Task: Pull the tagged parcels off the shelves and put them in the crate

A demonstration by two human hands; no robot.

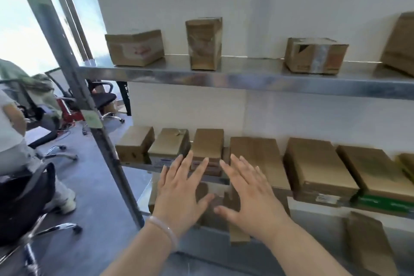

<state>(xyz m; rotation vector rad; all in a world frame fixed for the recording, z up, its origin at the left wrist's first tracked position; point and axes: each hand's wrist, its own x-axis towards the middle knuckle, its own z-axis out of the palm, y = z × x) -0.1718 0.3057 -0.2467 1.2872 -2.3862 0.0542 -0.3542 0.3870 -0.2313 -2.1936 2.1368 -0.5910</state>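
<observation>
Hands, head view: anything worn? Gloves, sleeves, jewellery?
No gloves on the left hand or the right hand, and no rings that I can see. No sleeves in view on either arm. The only thing worn is a pale, translucent bangle round the left wrist. Nothing on the right wrist.

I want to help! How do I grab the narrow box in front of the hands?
Come from the front, grip the narrow box by its long sides, probably after sliding it forward: its short end faces out, and neighbouring boxes sit close beside it.
</observation>
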